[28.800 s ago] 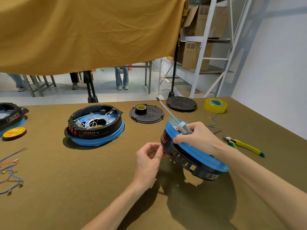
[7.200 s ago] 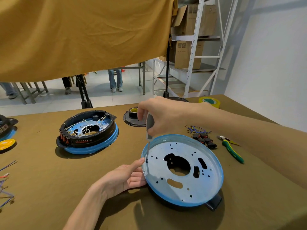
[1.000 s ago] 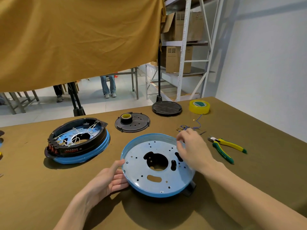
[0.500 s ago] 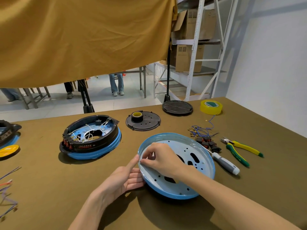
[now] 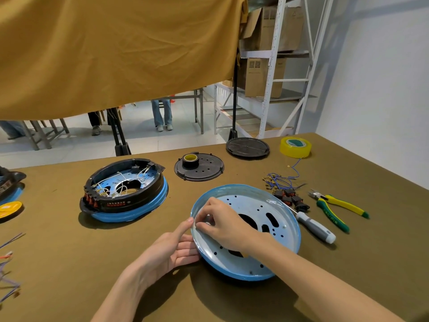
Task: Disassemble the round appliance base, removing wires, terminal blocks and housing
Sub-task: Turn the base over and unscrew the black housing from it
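Pinching something hidden, right hand (image 5: 222,225) covers round base (image 5: 282,231); left hand (image 5: 173,248) steadies rim, fingers relaxed.

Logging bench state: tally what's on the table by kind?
Round bases, blue-rimmed: 3 (one being worked, one wired, one cut off at left edge)
Black round covers: 2
Tape rolls: 2
Screwdriver: 1
Pliers: 1
Removed wire bundles: 2
Yellow disc: 1
Total: 12
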Tool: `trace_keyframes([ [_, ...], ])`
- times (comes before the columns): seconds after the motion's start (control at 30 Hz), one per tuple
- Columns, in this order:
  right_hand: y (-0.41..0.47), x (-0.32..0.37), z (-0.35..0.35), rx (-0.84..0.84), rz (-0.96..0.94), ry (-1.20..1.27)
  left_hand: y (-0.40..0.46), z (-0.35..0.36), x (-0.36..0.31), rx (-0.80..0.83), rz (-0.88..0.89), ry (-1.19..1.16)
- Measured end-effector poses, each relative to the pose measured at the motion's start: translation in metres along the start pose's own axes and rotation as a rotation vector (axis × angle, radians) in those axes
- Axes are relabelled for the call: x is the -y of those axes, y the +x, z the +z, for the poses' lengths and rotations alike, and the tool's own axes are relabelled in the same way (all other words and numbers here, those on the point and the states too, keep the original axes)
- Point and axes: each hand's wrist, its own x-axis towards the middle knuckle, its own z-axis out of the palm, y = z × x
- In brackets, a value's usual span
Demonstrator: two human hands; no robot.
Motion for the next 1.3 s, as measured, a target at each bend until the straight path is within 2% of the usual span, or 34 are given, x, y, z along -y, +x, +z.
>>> trace_keyframes([
  [0.1, -0.0043, -0.002, 0.001, 0.001, -0.037, 0.007, 0.0002, 0.0002, -0.0005, 0.002, -0.009, -0.005],
  [0.23, -0.0047, -0.003, 0.0018, -0.036, 0.037, 0.076, 0.0002, -0.0001, 0.0003, 0.005, 0.007, 0.0],
  [0.4, -0.0053, -0.0049, 0.0048, -0.038, -0.037, -0.02, -0.0017, 0.001, -0.0004, -0.009, -0.003, -0.005],
  [0.57, -0.0068, -0.0056, 0.004, -0.113, 0.017, -0.094, -0.0025, 0.0007, -0.0008, 0.016, 0.016, -0.01],
  [0.83, -0.007, -0.0055, 0.0053, -0.062, 0.015, 0.015, -0.0018, 0.0004, -0.0001, 0.02, 0.02, -0.009],
  [1.3, -0.0045, -0.0068, 0.0061, -0.027, 0.018, -0.01, 0.0015, -0.0001, 0.0005, 0.005, -0.007, -0.026],
])
